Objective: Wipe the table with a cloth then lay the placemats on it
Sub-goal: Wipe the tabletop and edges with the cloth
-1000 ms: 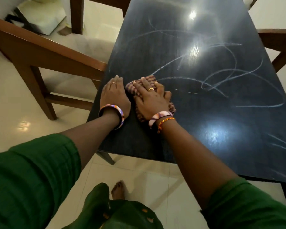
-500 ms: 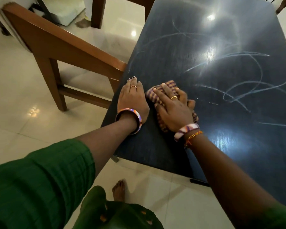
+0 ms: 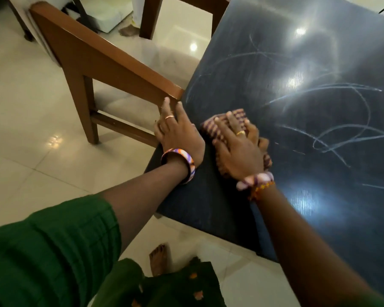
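Change since a half-second earlier: both hands sit a little farther up the table's left edge, closer to the chair (image 3: 111,60).

Cloth (image 3: 237,116) — small striped rag, bunched, on the table (image 3: 319,69) near its left edge, at 9 o'clock of the chalky scrawls. Judged soft, light, limp; likely to slide easily on the glossy top, so best handled by a flat palm pressing down, not a pinch.

Right hand (image 3: 239,149) — fingers spread flat over the cloth, pressing it.

Left hand (image 3: 180,136) — fingers straight, resting on the table edge, holding nothing, just at 9 o'clock of the cloth.

Placemats — none in view.
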{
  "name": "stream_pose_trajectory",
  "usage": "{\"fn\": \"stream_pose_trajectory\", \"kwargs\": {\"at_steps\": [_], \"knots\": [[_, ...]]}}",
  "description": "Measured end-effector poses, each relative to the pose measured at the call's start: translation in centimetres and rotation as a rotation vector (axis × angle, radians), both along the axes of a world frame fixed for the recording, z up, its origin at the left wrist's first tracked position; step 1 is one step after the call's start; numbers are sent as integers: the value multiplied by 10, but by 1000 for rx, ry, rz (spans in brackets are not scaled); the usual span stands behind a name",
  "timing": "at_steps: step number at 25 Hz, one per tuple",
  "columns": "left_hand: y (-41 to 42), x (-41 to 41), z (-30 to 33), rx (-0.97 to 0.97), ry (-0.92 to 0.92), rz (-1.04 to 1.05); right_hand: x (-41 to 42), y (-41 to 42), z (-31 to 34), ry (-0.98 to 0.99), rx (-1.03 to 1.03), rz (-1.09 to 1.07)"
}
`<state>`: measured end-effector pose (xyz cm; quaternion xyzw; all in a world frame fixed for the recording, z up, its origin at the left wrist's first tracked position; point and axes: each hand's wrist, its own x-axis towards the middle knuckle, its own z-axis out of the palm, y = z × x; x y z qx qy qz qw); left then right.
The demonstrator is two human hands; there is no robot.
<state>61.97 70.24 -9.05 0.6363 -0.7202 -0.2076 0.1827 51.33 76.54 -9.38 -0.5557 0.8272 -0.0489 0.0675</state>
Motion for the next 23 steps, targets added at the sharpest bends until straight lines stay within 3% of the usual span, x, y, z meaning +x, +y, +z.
{"fn": "stream_pose_trajectory", "kwargs": {"at_steps": [3,6,9,13,16,19,23], "knots": [[-21,-1,7,178,350,287,26,-4,1,-4,47,235],[-49,3,8,229,454,237,14,-57,3,13,34,410],[-63,7,1,158,381,183,-29,-130,-1,9,-13,343],[-67,2,-9,118,105,46,-73,-190,0,-44,18,99],[-79,-13,-4,-39,-20,-37,-67,-168,-2,11,2,276],[-96,-39,4,-54,-120,-46,-66,-139,-4,35,-46,438],[-124,-71,4,-61,-159,-139,-132,-208,0,22,-11,272]]}}
